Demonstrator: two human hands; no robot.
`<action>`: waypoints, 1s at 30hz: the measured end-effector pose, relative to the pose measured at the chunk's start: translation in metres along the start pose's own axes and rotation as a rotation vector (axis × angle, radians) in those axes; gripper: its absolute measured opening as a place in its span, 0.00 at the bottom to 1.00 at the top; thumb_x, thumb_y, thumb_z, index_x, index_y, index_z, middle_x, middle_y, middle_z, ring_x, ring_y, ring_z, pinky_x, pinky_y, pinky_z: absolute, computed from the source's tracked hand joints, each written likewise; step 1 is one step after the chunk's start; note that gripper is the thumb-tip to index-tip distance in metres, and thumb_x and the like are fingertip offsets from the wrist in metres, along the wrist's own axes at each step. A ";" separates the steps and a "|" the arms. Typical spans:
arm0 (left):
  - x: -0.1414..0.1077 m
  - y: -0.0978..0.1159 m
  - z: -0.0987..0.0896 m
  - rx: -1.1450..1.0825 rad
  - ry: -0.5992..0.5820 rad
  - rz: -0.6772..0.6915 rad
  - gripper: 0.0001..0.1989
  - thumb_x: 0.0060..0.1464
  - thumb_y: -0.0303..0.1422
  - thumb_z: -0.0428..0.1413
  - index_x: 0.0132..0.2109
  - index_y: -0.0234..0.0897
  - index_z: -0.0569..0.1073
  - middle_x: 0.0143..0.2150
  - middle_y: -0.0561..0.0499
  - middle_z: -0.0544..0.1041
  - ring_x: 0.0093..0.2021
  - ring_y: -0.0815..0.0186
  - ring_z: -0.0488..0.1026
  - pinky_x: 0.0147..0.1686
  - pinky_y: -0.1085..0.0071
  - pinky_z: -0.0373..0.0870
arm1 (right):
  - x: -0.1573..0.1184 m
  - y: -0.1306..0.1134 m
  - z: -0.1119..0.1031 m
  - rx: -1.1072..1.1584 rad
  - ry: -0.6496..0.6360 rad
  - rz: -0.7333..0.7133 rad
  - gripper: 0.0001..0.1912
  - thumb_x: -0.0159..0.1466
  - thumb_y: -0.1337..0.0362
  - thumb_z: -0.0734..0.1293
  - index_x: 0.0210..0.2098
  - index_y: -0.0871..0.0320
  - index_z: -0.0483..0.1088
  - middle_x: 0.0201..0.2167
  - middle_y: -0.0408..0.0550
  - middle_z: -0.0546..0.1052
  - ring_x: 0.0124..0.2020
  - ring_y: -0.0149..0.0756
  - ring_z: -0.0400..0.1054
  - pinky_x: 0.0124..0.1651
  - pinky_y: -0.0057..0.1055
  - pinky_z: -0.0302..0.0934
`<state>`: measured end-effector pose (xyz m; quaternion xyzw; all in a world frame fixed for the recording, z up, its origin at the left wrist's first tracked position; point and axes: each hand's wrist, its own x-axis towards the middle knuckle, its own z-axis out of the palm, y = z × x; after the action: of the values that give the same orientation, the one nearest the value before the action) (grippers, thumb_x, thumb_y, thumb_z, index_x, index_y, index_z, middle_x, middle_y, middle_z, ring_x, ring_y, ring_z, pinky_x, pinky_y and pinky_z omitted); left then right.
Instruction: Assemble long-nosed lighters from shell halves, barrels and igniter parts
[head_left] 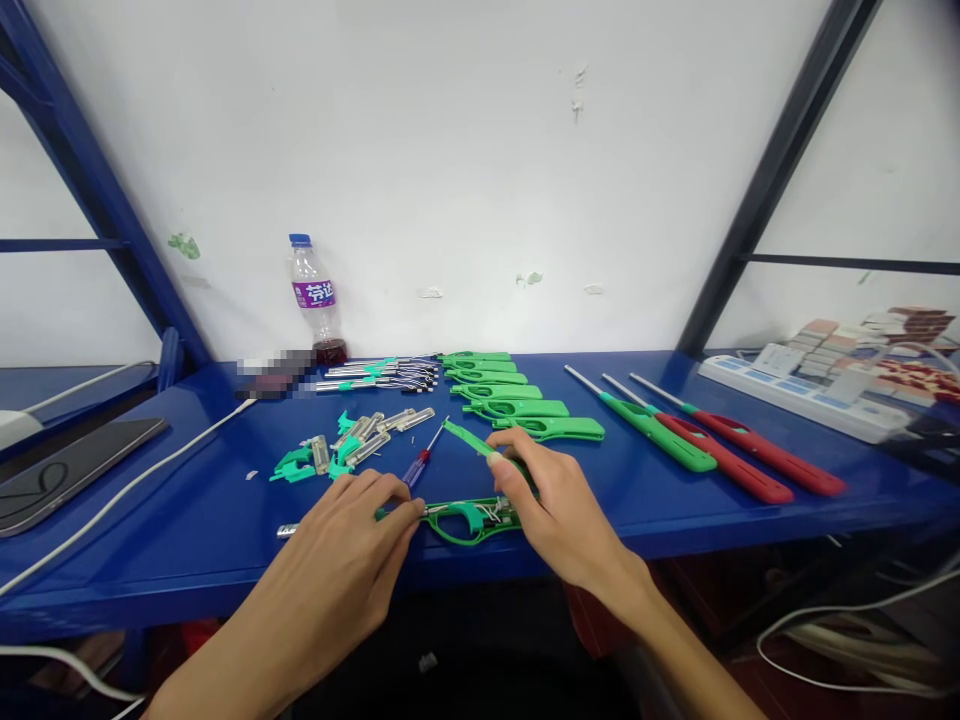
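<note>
My left hand [349,535] is closed on the front end of an opened green utility lighter [457,535], where its metal tube meets the handle. A teal trigger and white inner parts show inside that handle. In my right hand [562,500], pinched between thumb and fingers, is a slim green handle shell half [466,436], tilted above the opened lighter. A screwdriver [418,465] with a purple and red handle lies just beyond my left hand. Farther left are loose teal triggers [294,463] and clear fuel tanks [367,430].
Metal lighter tubes with wires [375,372] and green handle shells [555,428] lie in rows behind. Finished-looking lighters, one green [660,430] and two red [727,455], lie right, beside a power strip [795,400]. A bottle [315,295], cable [142,475] and phone [82,470] are left.
</note>
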<state>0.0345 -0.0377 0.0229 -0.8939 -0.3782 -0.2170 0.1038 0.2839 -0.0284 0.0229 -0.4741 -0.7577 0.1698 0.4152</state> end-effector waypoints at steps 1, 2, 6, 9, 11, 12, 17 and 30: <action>0.000 0.000 0.001 0.014 -0.005 0.003 0.16 0.70 0.25 0.45 0.45 0.41 0.77 0.46 0.46 0.78 0.44 0.57 0.74 0.45 0.60 0.69 | 0.000 0.000 0.000 -0.005 -0.005 0.001 0.19 0.78 0.47 0.56 0.52 0.52 0.71 0.33 0.44 0.78 0.34 0.40 0.73 0.39 0.34 0.60; 0.001 -0.001 0.001 0.028 -0.008 0.007 0.16 0.71 0.25 0.45 0.46 0.40 0.77 0.45 0.47 0.78 0.43 0.58 0.74 0.45 0.60 0.69 | 0.000 -0.001 -0.001 -0.008 -0.007 0.002 0.19 0.78 0.48 0.56 0.52 0.52 0.70 0.33 0.43 0.78 0.35 0.40 0.73 0.39 0.34 0.60; 0.001 -0.001 0.004 0.076 0.002 0.020 0.17 0.72 0.27 0.45 0.51 0.40 0.78 0.45 0.46 0.79 0.43 0.57 0.75 0.44 0.59 0.70 | 0.000 -0.002 -0.001 -0.018 -0.015 0.006 0.19 0.78 0.47 0.56 0.51 0.52 0.70 0.33 0.43 0.77 0.33 0.40 0.71 0.38 0.34 0.59; -0.001 0.000 0.004 0.093 0.017 0.013 0.17 0.72 0.28 0.46 0.57 0.40 0.77 0.47 0.45 0.80 0.44 0.55 0.76 0.46 0.57 0.70 | 0.000 -0.002 -0.001 -0.037 -0.031 0.014 0.20 0.78 0.46 0.56 0.51 0.52 0.70 0.34 0.44 0.77 0.32 0.39 0.70 0.38 0.34 0.58; -0.002 -0.001 0.004 0.100 0.013 0.004 0.17 0.72 0.28 0.46 0.59 0.40 0.76 0.49 0.44 0.80 0.46 0.54 0.77 0.47 0.56 0.70 | 0.000 -0.002 -0.001 -0.037 -0.035 0.022 0.20 0.78 0.46 0.55 0.52 0.52 0.70 0.34 0.44 0.78 0.33 0.40 0.71 0.38 0.34 0.58; -0.003 -0.002 0.004 0.102 0.006 0.000 0.17 0.72 0.28 0.46 0.59 0.40 0.76 0.50 0.44 0.80 0.46 0.53 0.77 0.48 0.56 0.71 | 0.000 -0.002 0.000 -0.038 -0.038 0.025 0.20 0.78 0.46 0.55 0.52 0.51 0.70 0.34 0.43 0.78 0.33 0.40 0.71 0.39 0.34 0.58; -0.007 -0.010 0.004 0.109 -0.041 -0.008 0.19 0.71 0.26 0.46 0.60 0.41 0.76 0.49 0.45 0.81 0.46 0.52 0.78 0.47 0.55 0.71 | 0.001 -0.003 -0.001 -0.060 -0.056 0.025 0.20 0.78 0.45 0.56 0.52 0.51 0.70 0.34 0.42 0.79 0.32 0.39 0.72 0.40 0.34 0.58; -0.013 -0.015 0.006 0.120 -0.124 0.025 0.33 0.54 0.10 0.45 0.58 0.44 0.76 0.48 0.47 0.78 0.44 0.56 0.74 0.46 0.58 0.71 | 0.002 0.008 0.008 -0.254 -0.123 -0.066 0.20 0.75 0.46 0.64 0.56 0.53 0.68 0.46 0.48 0.81 0.48 0.46 0.76 0.45 0.35 0.62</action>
<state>0.0174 -0.0329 0.0119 -0.9025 -0.3849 -0.1368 0.1365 0.2813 -0.0222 0.0138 -0.4862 -0.8123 0.0875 0.3101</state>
